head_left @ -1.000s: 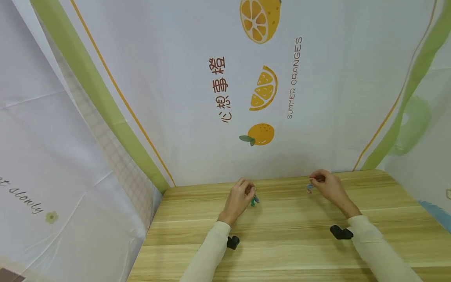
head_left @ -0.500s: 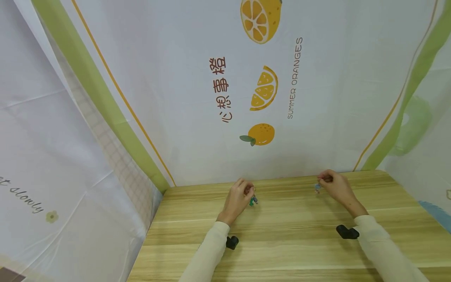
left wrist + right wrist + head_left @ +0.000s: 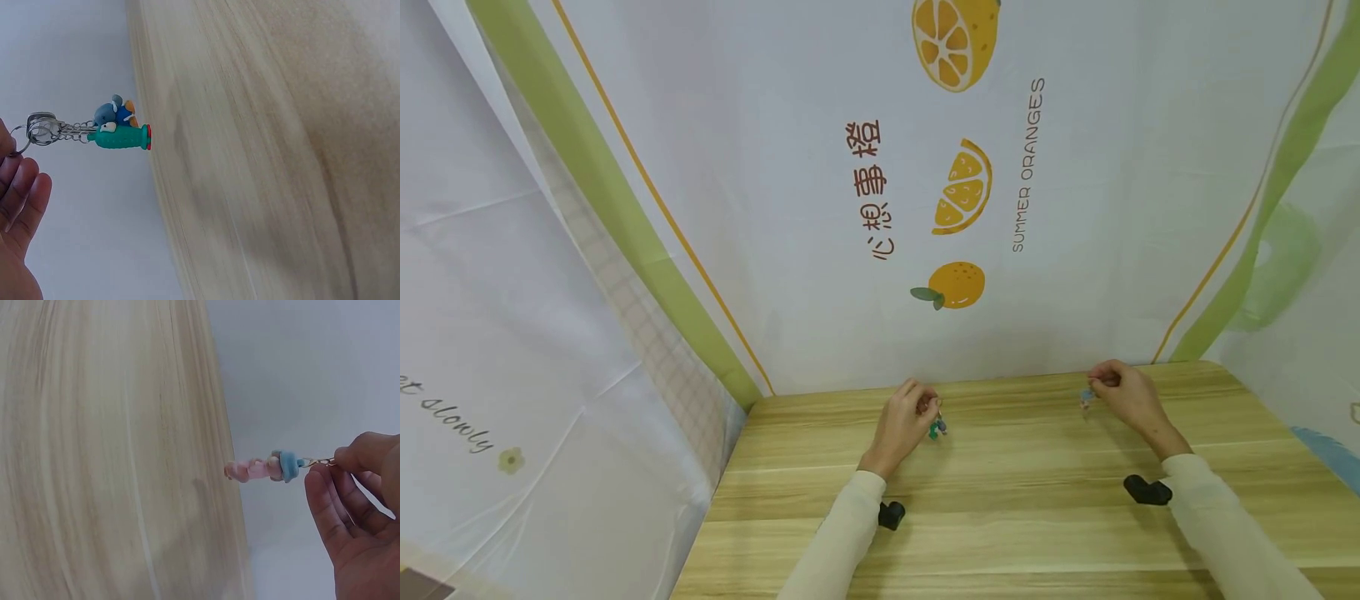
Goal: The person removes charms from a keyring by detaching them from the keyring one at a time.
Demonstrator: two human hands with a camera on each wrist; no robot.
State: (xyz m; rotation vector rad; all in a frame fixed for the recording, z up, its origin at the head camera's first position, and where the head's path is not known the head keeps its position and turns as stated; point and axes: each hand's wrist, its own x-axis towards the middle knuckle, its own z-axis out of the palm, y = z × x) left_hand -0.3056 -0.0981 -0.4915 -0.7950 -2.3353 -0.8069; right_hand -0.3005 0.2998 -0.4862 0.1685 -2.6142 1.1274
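Note:
My left hand (image 3: 904, 423) pinches the metal ring of a keychain above the left part of the table. From the ring (image 3: 44, 130) hang short chains with a green figure with a red base (image 3: 122, 137) and a small grey-blue figure in blue (image 3: 115, 114). Over to the right, my right hand (image 3: 1129, 402) holds another keychain by its gold-coloured chain (image 3: 322, 461) between thumb and fingertips. A small pink figure with a light blue top (image 3: 259, 467) dangles from that chain, off the tabletop.
A wood-grain table (image 3: 1000, 533) lies below both hands. White cloth printed with oranges (image 3: 820, 333) hangs along its back edge, close beyond the fingers. More cloth hangs at the left and right sides. Black wrist cameras (image 3: 1147, 490) sit on both cuffs.
My right hand has moved to the right with the pink-figure keychain, away from the left hand. My left hand stays nearly in place while its keychain swings slightly.

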